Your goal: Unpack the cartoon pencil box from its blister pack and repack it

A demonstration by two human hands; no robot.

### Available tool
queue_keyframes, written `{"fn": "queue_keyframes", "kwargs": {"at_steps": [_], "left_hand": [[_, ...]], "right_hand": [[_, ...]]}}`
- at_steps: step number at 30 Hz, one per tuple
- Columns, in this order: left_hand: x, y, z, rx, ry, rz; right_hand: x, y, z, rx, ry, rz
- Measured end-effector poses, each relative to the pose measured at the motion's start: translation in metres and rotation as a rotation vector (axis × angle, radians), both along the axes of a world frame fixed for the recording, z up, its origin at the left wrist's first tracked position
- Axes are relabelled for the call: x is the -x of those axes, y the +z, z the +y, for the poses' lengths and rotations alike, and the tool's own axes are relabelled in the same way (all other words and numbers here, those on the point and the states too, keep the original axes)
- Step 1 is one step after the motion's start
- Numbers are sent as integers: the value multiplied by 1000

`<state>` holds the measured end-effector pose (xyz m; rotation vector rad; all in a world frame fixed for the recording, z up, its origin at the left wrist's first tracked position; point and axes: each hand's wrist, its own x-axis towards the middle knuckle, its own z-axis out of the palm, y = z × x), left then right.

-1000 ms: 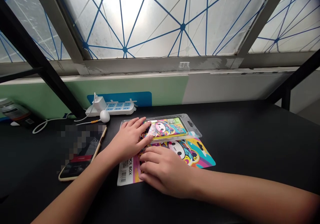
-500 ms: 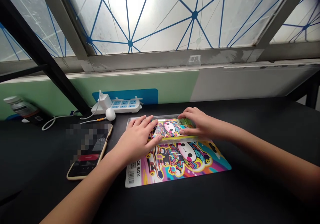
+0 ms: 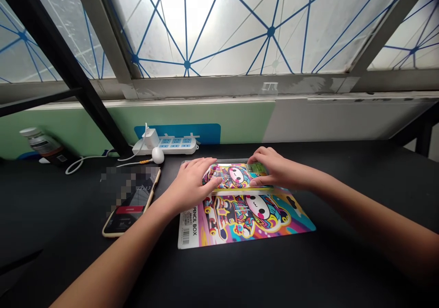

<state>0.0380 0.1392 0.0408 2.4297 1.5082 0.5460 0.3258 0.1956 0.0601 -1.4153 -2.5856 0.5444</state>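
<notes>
A colourful pencil box (image 3: 236, 174) with a cartoon character on its lid rests in clear plastic on the back part of a matching printed card (image 3: 240, 221). "PENCIL BOX" and a barcode run along the card's left end. My left hand (image 3: 194, 182) lies over the box's left end, fingers toward the far edge and thumb on the near side. Around the right end, my right hand (image 3: 269, 168) has its thumb on the near side and its fingers at the far edge. The hands cover both ends of the box.
On the black table (image 3: 240, 276), a phone (image 3: 132, 207) in a pale case lies left of the card. Behind it are a white power strip (image 3: 178, 145) with a plug and cable, and a tilted bottle (image 3: 46, 145). A black frame bar (image 3: 85, 102) slants at left.
The fingers of my left hand have drawn closer together over the box's left end. My right hand keeps its hold. The camera view has shifted slightly.
</notes>
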Motion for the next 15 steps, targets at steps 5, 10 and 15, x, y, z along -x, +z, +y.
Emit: {"fn": "queue_keyframes", "kwargs": {"at_steps": [5,10,15], "left_hand": [[0,-1,-2,-55,10,-10],[7,3,-1,-166,31,28],[21,15,1,-239,68,100]], "right_hand": [[0,-3,-5,-145,27,62],[3,-8,-18,-298,-7,109],[6,-8,-34,-415,16,153]]}}
